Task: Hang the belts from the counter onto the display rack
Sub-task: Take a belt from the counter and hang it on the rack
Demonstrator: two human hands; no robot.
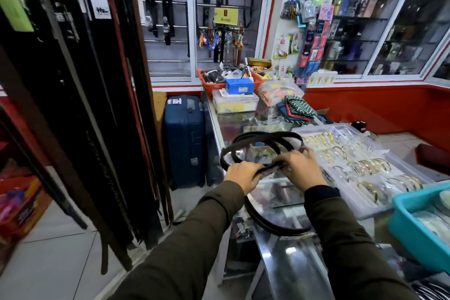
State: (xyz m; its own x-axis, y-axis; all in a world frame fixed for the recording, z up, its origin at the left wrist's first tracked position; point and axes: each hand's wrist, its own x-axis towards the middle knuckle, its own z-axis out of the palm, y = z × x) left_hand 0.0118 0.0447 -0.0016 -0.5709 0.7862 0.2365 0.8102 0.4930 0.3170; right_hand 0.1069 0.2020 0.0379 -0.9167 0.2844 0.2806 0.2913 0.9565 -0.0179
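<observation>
Both hands hold a coiled dark belt (265,140) above the glass counter (287,204). My left hand (243,174) grips the near side of the loops. My right hand (303,165) pinches the same bundle just to the right. One loop hangs down below my wrists to the counter's near part. The display rack (80,95) stands at my left, crowded with several long black and brown belts hanging down to the floor.
A clear tray of gold bangles (360,165) lies right of my hands, a teal bin (418,221) nearer right. A blue suitcase (185,141) stands between rack and counter. A red basket (214,85) and boxes sit at the counter's far end.
</observation>
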